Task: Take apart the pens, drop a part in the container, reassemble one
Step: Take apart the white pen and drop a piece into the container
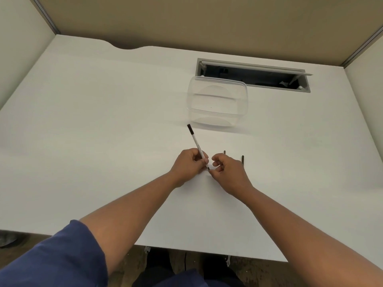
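Note:
A white pen (195, 142) with a black far end slants up and away from my left hand (191, 162), which grips its lower barrel. My right hand (226, 171) pinches the pen's dark near end right beside the left hand's fingers. Two more dark pens lie on the white table behind my right hand: one pen (224, 152) shows only its tip, the other pen (243, 159) shows a short length. A clear plastic container (217, 101) stands further back, with nothing visible inside it.
The white table (93, 131) is walled by cubicle partitions at the back and both sides. An open grey cable hatch (259, 76) sits in the tabletop just behind the container. The table's near edge runs just above my lap.

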Available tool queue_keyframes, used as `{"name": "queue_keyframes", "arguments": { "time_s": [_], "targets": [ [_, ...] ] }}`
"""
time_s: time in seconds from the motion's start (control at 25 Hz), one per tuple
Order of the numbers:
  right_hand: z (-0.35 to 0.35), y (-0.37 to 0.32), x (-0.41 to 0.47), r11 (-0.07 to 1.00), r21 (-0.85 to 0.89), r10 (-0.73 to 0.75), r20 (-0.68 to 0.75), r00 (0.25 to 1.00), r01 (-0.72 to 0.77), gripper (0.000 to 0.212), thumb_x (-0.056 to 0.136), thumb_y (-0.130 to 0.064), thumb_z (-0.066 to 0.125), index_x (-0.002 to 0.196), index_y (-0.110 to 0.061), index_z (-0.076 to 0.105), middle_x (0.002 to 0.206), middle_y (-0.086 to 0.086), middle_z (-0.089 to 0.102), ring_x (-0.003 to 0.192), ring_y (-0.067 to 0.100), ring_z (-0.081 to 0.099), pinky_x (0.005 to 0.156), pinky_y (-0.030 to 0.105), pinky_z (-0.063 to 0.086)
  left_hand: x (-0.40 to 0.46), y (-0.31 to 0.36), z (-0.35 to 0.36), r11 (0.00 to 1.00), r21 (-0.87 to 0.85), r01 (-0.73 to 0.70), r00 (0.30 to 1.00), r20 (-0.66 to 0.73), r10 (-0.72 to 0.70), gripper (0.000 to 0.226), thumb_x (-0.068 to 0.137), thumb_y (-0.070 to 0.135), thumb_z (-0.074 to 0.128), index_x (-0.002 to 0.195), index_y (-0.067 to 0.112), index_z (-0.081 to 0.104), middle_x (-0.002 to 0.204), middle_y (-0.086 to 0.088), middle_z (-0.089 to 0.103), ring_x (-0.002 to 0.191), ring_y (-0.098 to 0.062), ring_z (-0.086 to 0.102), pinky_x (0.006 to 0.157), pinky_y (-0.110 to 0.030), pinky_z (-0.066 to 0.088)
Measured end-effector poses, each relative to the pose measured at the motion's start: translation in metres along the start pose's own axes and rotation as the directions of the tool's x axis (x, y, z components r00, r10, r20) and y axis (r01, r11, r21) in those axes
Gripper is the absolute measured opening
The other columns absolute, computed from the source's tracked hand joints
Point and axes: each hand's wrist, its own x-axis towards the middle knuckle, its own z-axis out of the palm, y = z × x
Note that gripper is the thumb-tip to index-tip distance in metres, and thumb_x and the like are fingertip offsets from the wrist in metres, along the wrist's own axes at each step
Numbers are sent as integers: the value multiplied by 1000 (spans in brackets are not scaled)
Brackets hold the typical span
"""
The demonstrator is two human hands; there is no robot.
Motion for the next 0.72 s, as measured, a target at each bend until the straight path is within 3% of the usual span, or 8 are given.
{"name": "queue_keyframes", "arguments": {
  "time_s": [0.28, 0.48, 0.64, 0.72],
  "targets": [
    [9, -5, 3, 1000, -2, 14, 3, 1000, -14, 26, 87, -16, 68, 111, -25, 64, 87, -13, 69, 75, 4, 65, 73, 30, 56, -4, 0, -2, 960, -248, 129, 992, 29, -126, 5, 96, 6, 67, 101, 7, 68, 92, -13, 74, 74, -21, 71, 71, -30, 62],
    [0, -6, 3, 997, -68, -23, 26, 999, 25, 27, 86, -11, 65, 110, -21, 69, 75, -16, 66, 74, 11, 63, 72, 31, 53, -1, 1, -10, 916, -375, 147, 987, -10, -162, 4, 95, 10, 70, 99, 11, 69, 87, -5, 77, 76, -17, 73, 71, -27, 60],
    [-13, 0, 1, 986, -152, -53, 94, 994, 67, 24, 84, -8, 60, 84, -30, 70, 64, -15, 57, 65, 6, 53, 64, 28, 45, 3, 4, -22, 897, -420, 135, 981, -72, -181, 2, 94, 16, 71, 93, 15, 70, 85, -1, 77, 77, -15, 72, 68, -25, 57],
    [-18, 1, 1, 982, -179, -48, 97, 994, 65, 22, 83, -8, 59, 82, -26, 70, 68, -13, 58, 69, 9, 55, 65, 30, 45, 5, 4, -28, 899, -419, 125, 975, -116, -190, 3, 94, 18, 72, 93, 16, 70, 85, 0, 77, 77, -15, 71, 67, -25, 56]
  ]
}}
